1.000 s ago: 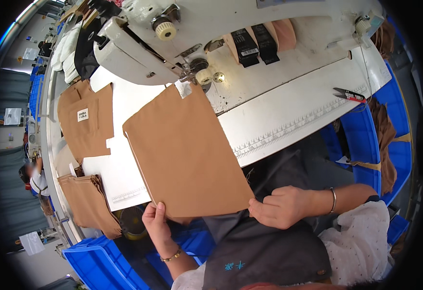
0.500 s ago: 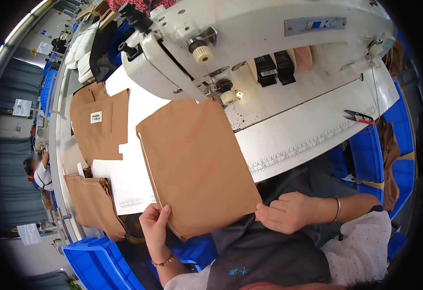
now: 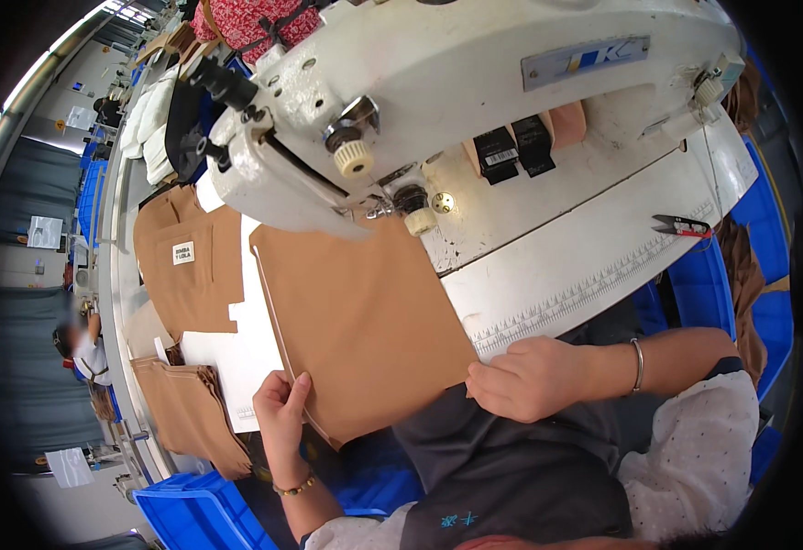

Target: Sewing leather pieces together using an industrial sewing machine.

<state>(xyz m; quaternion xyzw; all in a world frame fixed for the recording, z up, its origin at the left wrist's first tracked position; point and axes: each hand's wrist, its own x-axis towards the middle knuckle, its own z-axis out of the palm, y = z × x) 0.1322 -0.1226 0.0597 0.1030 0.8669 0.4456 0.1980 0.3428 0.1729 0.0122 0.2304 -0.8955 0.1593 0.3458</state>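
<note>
A large tan fabric panel (image 3: 365, 330) lies partly on the white sewing table, its far edge reaching under the head of the sewing machine (image 3: 438, 101). Along its left side runs a pale edge line. My left hand (image 3: 280, 412) pinches the near left side of the panel, thumb on top. At the near right corner my right hand (image 3: 530, 380) grips the fabric between bent fingers. The machine's needle area is hidden behind its own parts. To the left lies a second tan piece (image 3: 195, 284) with a small white label.
A stack of folded tan pieces (image 3: 186, 412) hangs over the table's left edge. Red-handled thread snips (image 3: 682, 225) rest at the right by a printed ruler. Black label rolls (image 3: 496, 154) sit under the machine arm. Blue bins (image 3: 204, 509) stand below. A person works far left.
My view has shifted, so the machine and the pieces at left sit differently in the picture. Both hands keep their hold on the panel, which stays under the machine head.
</note>
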